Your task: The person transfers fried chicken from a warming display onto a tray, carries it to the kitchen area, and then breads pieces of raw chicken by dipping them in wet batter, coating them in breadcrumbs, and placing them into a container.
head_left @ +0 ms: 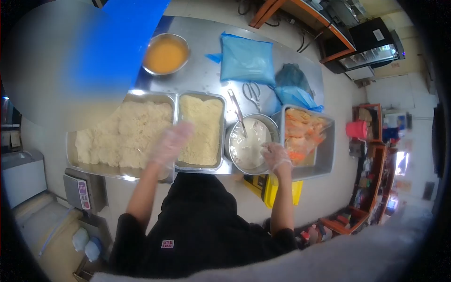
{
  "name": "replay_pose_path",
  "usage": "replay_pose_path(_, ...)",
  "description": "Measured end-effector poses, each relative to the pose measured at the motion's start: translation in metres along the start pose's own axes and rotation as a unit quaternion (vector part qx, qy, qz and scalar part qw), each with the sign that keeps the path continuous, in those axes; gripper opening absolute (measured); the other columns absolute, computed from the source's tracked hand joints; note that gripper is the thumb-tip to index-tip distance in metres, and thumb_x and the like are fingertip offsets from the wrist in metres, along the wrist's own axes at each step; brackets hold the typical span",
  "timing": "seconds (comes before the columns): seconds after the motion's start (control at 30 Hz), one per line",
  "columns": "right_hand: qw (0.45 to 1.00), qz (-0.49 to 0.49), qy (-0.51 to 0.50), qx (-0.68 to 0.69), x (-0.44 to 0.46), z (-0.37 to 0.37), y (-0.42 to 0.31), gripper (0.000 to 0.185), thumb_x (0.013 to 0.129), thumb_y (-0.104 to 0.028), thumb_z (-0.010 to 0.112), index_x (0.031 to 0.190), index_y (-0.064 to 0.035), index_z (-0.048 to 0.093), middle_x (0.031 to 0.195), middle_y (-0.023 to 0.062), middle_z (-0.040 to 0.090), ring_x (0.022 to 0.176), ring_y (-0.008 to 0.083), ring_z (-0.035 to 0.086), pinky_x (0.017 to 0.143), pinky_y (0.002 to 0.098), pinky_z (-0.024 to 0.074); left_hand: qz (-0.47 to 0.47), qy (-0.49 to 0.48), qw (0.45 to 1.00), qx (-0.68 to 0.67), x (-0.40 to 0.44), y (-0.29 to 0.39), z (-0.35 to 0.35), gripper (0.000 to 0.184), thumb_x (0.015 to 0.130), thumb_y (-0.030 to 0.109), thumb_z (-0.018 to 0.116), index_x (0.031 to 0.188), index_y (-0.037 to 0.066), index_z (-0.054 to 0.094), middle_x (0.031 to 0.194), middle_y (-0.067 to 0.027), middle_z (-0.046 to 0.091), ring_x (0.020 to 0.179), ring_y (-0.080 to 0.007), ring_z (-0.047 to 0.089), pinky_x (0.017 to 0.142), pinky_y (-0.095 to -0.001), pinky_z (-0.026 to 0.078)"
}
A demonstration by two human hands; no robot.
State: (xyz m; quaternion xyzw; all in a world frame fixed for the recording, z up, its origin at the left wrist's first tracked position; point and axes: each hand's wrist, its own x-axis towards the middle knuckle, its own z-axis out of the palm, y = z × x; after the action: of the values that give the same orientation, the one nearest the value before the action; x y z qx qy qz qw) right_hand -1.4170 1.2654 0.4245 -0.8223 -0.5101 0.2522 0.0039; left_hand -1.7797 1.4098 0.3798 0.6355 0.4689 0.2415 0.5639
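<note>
My left hand (174, 141), in a clear plastic glove, is smeared by motion above the edge between two metal trays. One tray (176, 105) holds pale, crumb-coated pieces (131, 131); the narrower tray (222, 136) holds yellowish crumbs (201, 127). My right hand (278, 158), also gloved, reaches over the right rim of a metal bowl (229, 155) of white batter (253, 136). Its fingertips are drawn together at the batter, and whatever they grip is hidden. A long-handled spoon (236, 105) leans in the bowl. On the right, a deep grey tub (326, 155) contains orange-pink shrimp-like pieces (303, 131).
A bowl of orange liquid (165, 54) stands at the back, beside a blue board (127, 42). Blue plastic bags (246, 57) and scissors (252, 92) lie on the steel table (199, 56). A scale (84, 190) is at lower left; a yellow container (271, 192) sits below the table.
</note>
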Motion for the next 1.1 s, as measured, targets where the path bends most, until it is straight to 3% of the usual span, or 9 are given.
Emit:
replay_pose_path(0.07, 0.997, -0.041, 0.032, -0.061, 0.014, 0.022, 0.02, 0.038, 0.084, -0.026, 0.063, 0.119, -0.0121, 0.066, 0.119, 0.0143, 0.065, 0.114, 0.0319, 0.06, 0.099, 0.038, 0.0463, -0.054, -0.167, 0.982, 0.07, 0.007, 0.018, 0.041, 0.036, 0.096, 0.03, 0.059, 0.122, 0.006, 0.064, 0.12, -0.0171, 0.067, 0.11, -0.0307, 0.064, 0.097, -0.0369, 0.048)
replay_pose_path(0.27, 0.973, -0.045, -0.057, -0.219, 0.045, 0.029, 0.016, 0.042, 0.089, -0.03, 0.057, 0.127, -0.0111, 0.06, 0.13, 0.0138, 0.059, 0.117, 0.0327, 0.058, 0.1, 0.0405, 0.0462, 0.041, 0.014, 0.992, 0.116, -0.004, -0.058, 0.095, 0.033, 0.087, 0.028, 0.061, 0.115, 0.01, 0.066, 0.106, -0.0174, 0.069, 0.096, -0.0376, 0.065, 0.083, -0.0429, 0.052)
replay_pose_path(0.47, 0.972, -0.067, 0.154, -0.162, 0.071, 0.056, 0.024, 0.033, 0.087, -0.015, 0.056, 0.119, -0.0043, 0.059, 0.116, 0.0179, 0.064, 0.113, 0.0308, 0.061, 0.095, 0.0405, 0.0502, 0.105, 0.131, 0.983, 0.078, -0.008, -0.079, 0.093, 0.031, 0.083, 0.015, 0.061, 0.114, 0.011, 0.062, 0.102, -0.0198, 0.066, 0.092, -0.039, 0.063, 0.082, -0.0459, 0.051)
replay_pose_path(0.57, 0.986, 0.018, 0.043, -0.163, 0.097, 0.066, 0.016, 0.033, 0.087, -0.014, 0.056, 0.118, -0.0015, 0.058, 0.113, 0.0188, 0.065, 0.106, 0.033, 0.066, 0.09, 0.0427, 0.0529, 0.065, 0.115, 0.988, 0.086, -0.013, -0.078, 0.091, 0.032, 0.082, 0.013, 0.062, 0.114, 0.011, 0.062, 0.106, -0.0207, 0.065, 0.093, -0.04, 0.063, 0.082, -0.0469, 0.05)
replay_pose_path(0.67, 0.985, 0.121, -0.009, -0.125, 0.097, 0.056, -0.003, 0.054, 0.091, -0.041, 0.052, 0.132, -0.0052, 0.055, 0.134, 0.0194, 0.056, 0.125, 0.0327, 0.055, 0.103, 0.0398, 0.045, 0.037, 0.109, 0.986, 0.118, -0.017, -0.078, 0.09, 0.032, 0.082, 0.014, 0.062, 0.113, 0.011, 0.062, 0.106, -0.0215, 0.064, 0.093, -0.041, 0.063, 0.081, -0.0475, 0.05)
replay_pose_path(0.77, 0.989, 0.055, 0.069, -0.115, 0.11, 0.079, 0.034, 0.051, 0.089, -0.04, 0.054, 0.125, -0.0042, 0.06, 0.127, 0.02, 0.061, 0.122, 0.0329, 0.056, 0.102, 0.0398, 0.0455, 0.053, 0.123, 0.985, 0.11, -0.019, -0.083, 0.092, 0.032, 0.082, 0.014, 0.063, 0.114, 0.011, 0.062, 0.104, -0.0219, 0.065, 0.092, -0.0415, 0.063, 0.081, -0.048, 0.05)
replay_pose_path(0.87, 0.976, -0.027, 0.025, -0.215, 0.116, 0.068, 0.042, 0.046, 0.086, -0.036, 0.056, 0.116, -0.0023, 0.066, 0.123, 0.0213, 0.063, 0.118, 0.0338, 0.058, 0.099, 0.0404, 0.0466, 0.068, 0.129, 0.985, 0.094, -0.017, -0.087, 0.093, 0.032, 0.083, 0.015, 0.062, 0.114, 0.01, 0.062, 0.103, -0.0218, 0.065, 0.09, -0.0413, 0.063, 0.08, -0.0474, 0.05)
replay_pose_path(0.97, 0.984, 0.0, -0.008, -0.176, 0.102, 0.049, 0.03, 0.041, 0.084, -0.033, 0.056, 0.109, -0.003, 0.069, 0.122, 0.0211, 0.063, 0.114, 0.0349, 0.059, 0.097, 0.0411, 0.0476, -0.011, 0.084, 0.992, 0.091, -0.017, -0.081, 0.09, 0.031, 0.084, 0.015, 0.061, 0.115, 0.009, 0.062, 0.103, -0.0222, 0.065, 0.089, -0.0401, 0.064, 0.08, -0.0466, 0.05)
replay_pose_path(1.1, 0.984, 0.006, -0.079, -0.161, 0.063, 0.014, -0.016, 0.037, 0.085, -0.031, 0.055, 0.108, -0.0056, 0.069, 0.121, 0.0201, 0.063, 0.114, 0.036, 0.059, 0.095, 0.042, 0.0482, 0.05, 0.115, 0.988, 0.088, -0.016, -0.088, 0.093, 0.03, 0.085, 0.015, 0.061, 0.114, 0.009, 0.061, 0.097, -0.0225, 0.065, 0.086, -0.0385, 0.064, 0.078, -0.0457, 0.05)
